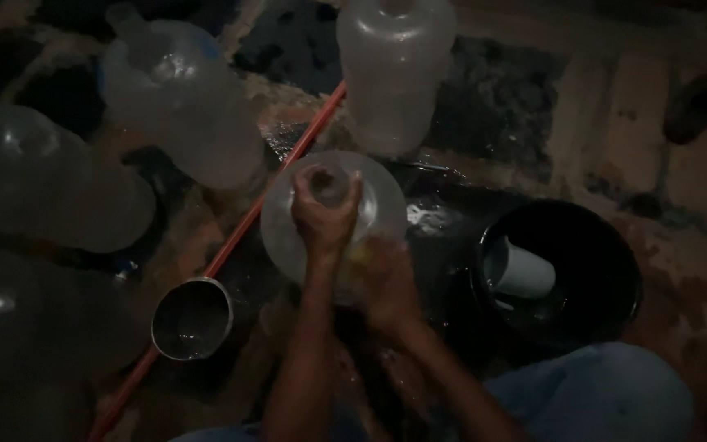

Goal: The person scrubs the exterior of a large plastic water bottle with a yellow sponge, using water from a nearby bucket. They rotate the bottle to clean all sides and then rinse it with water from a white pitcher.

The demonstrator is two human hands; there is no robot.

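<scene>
Dimly lit, a wet patchwork floor carries a crowd of large clear plastic water jugs. Two lie on their sides at the left, one jug above another; a third jug tilts behind them, and a fourth jug stands upright at the top. None shows any water inside that can be made out.

At the centre, a person crouches over a fifth clear jug, seen from its neck end. The left hand is wrapped around the jug's neck, its grip pressed tight. The right hand lies against the jug's lower side, fingers curled over something yellowish; whether that is a sponge cannot be told.

To the right sits a black bucket with a white plastic cup lying inside it, its mouth toward the wall.

Left of the hands, a metal ladle bowl rests on the floor, with a little water glinting in it. A long red handle runs diagonally past it, between the jugs.
</scene>
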